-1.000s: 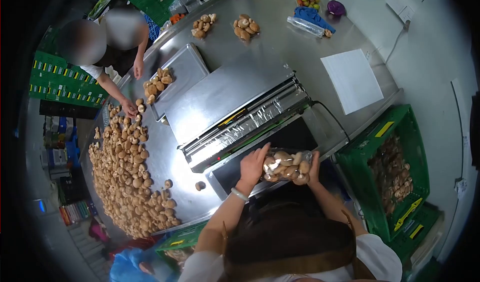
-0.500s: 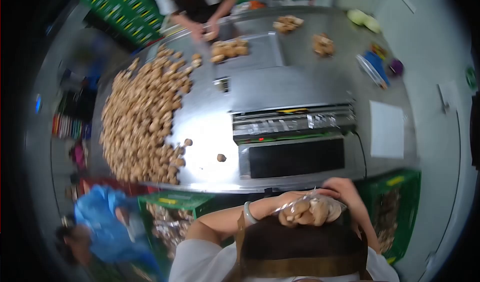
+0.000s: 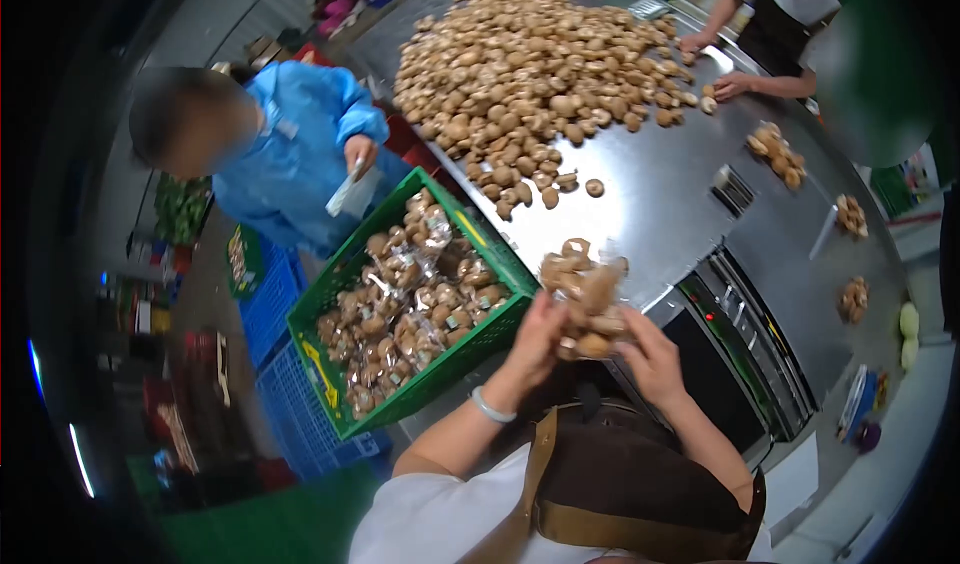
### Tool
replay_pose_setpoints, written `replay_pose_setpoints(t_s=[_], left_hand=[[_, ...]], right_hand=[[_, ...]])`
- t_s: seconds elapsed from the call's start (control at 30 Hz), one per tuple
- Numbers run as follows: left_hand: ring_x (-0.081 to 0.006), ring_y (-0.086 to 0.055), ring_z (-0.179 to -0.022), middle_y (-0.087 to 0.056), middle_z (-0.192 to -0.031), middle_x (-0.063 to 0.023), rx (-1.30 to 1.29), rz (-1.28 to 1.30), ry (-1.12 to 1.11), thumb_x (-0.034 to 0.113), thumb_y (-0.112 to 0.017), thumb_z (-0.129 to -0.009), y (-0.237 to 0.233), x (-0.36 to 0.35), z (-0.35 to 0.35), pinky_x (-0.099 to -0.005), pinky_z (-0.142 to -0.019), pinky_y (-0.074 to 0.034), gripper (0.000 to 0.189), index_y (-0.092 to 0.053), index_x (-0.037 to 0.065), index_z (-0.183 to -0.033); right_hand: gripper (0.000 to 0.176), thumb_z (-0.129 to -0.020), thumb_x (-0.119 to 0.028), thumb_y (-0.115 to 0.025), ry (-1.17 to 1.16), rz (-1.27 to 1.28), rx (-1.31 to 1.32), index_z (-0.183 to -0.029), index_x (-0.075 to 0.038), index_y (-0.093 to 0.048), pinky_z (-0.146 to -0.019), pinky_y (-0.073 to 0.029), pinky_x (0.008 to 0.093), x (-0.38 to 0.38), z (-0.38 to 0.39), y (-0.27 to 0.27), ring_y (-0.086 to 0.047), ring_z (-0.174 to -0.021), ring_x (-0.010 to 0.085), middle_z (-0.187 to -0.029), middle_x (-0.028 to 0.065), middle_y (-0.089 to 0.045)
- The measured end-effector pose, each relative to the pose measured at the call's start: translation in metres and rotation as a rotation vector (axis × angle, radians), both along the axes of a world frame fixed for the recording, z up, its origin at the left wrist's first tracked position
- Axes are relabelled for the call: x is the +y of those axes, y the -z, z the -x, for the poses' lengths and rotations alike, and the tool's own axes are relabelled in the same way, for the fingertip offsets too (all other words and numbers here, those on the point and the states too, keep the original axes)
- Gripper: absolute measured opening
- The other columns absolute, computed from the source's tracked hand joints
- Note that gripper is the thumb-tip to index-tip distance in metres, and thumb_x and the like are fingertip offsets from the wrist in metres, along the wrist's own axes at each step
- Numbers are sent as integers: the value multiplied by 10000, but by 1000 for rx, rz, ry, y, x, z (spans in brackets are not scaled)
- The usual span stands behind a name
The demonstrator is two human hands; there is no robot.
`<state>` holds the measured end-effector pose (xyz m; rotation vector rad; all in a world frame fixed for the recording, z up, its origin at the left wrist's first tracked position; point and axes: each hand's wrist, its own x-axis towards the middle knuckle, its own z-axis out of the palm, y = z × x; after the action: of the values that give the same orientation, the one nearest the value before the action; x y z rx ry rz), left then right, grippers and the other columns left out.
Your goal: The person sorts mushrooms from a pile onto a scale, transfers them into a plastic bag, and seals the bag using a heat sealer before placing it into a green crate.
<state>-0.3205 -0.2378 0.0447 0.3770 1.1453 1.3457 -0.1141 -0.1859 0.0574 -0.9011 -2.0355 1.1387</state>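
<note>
A clear plastic bag of brown mushrooms [image 3: 590, 294] is held up in front of me, over the near edge of the steel table [image 3: 640, 204]. My left hand [image 3: 535, 339], with a pale bracelet at the wrist, grips the bag's left side. On the right side, my right hand [image 3: 652, 359] has its fingers closed on the same bag. To the left of my hands is a green crate [image 3: 455, 376] holding many bagged mushrooms [image 3: 400, 309]. A sealing machine [image 3: 752, 339] lies just right of my right hand.
A large heap of loose mushrooms [image 3: 540, 74] covers the far table. A person in a blue gown [image 3: 290, 144] stands left of the crate, holding something whitish. Another person's hand [image 3: 735, 86] is at a mushroom across the table. Blue crates [image 3: 300, 404] sit at lower left.
My view has swung left, bringing the green crate and the person in blue nearer the middle. The bag has moved from against my apron to out over the table edge, in both hands.
</note>
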Motion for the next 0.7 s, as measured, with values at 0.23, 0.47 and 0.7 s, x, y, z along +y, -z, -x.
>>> replay_pose_setpoints(t_s=[0.23, 0.47, 0.7], left_hand=[[-156, -643, -849, -631, -919, -34, 348, -56, -773, 349, -563, -998, 42, -90, 272, -336, -723, -575, 279, -590, 82, -1072], [-169, -624, -978, -638, -1187, -99, 569, 353, -847, 356, -645, -958, 127, -159, 424, -301, -849, -511, 468, -589, 7, -1266], [-256, -628, -1112, -640, -1271, -187, 1117, 448, -622, 389, -580, -975, 118, -152, 404, -341, -979, -462, 524, -582, -4, -1321]], right_hand=[[425, -886, -106, -681, -408, 46, -32, -1290, -42, -564, -870, -532, 355, 17, 67, -24, -649, -1015, 279, -1279, 149, -599], [346, -881, -159, -694, -449, 351, -269, -1198, -37, -626, -821, -534, 349, 4, 22, 11, -672, -898, 255, -1144, 119, -656], [329, -922, -257, -652, -346, 342, -259, -1179, -52, -644, -822, -530, 364, 12, -5, 11, -678, -914, 272, -1078, 113, -679]])
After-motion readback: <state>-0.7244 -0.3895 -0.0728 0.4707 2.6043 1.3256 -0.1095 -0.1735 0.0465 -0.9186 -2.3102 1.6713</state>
